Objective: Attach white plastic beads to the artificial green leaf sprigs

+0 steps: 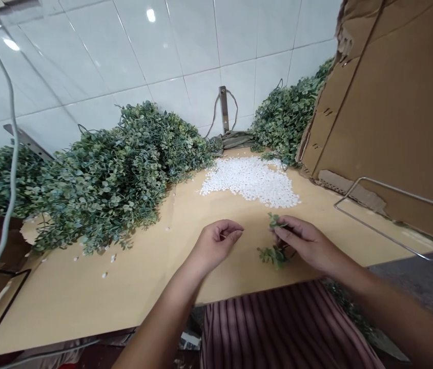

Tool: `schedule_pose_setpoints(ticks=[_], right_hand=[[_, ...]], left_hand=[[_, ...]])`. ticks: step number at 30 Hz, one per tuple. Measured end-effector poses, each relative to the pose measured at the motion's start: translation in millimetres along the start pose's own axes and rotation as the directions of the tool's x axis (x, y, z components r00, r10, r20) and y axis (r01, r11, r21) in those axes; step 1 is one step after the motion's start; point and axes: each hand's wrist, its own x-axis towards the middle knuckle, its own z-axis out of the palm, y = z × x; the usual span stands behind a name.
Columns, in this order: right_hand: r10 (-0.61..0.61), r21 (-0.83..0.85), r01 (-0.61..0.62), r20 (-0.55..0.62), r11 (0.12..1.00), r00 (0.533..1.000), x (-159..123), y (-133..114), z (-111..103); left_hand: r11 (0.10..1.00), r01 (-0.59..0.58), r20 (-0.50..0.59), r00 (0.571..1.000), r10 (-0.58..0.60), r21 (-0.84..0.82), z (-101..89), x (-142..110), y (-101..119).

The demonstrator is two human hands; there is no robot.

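My right hand (pixel 304 242) pinches a small sprig of green artificial leaves (pixel 275 255) just above the table, its leaves showing above and below the fingers. To its left, my left hand (pixel 216 246) is closed, thumb and fingertips brought together; whether something tiny is between them cannot be made out. Beyond both hands, a spread of small white pieces (pixel 249 182) lies loose on the tabletop (pixel 185 218). A large heap of similar leafy sprigs (pixel 112 179) fills the left and back of the table.
Another heap of greenery (pixel 289 115) sits at the back right, beside a big cardboard box (pixel 396 113). A wire frame (pixel 396 184) juts over the right edge. A grey cable (pixel 12 128) hangs at the left. Behind stands a tiled wall (pixel 185 46) with a metal bracket (pixel 224 107).
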Motion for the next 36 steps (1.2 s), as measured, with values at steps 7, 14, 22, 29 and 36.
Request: schedule_pose_setpoints(ticks=[7, 14, 22, 29, 36], right_hand=[[0.245, 0.189, -0.199, -0.265, 0.962, 0.933, 6, 10, -10], [0.302, 0.304, -0.173, -0.452, 0.937, 0.839, 17, 25, -4], [0.214, 0.255, -0.098, -0.481, 0.962, 0.85, 25, 28, -4], [0.185, 0.222, -0.1, -0.405, 0.97, 0.895, 17, 29, -5], [0.045, 0.085, -0.032, -0.155, 0.996, 0.987, -4, 24, -12]], left_hand=[[0.874, -0.15, 0.113, 0.988, 0.109, 0.463, -38.2, 2, -12], [0.849, -0.325, 0.286, 0.933, 0.217, 0.416, -31.6, -5, -26], [0.835, -0.349, 0.273, 0.929, 0.249, 0.426, -31.2, 7, -33], [0.804, -0.294, 0.144, 0.956, 0.257, 0.516, -25.1, 16, -32], [0.641, -0.204, -0.029, 0.942, 0.334, 0.74, -10.9, 29, -23]])
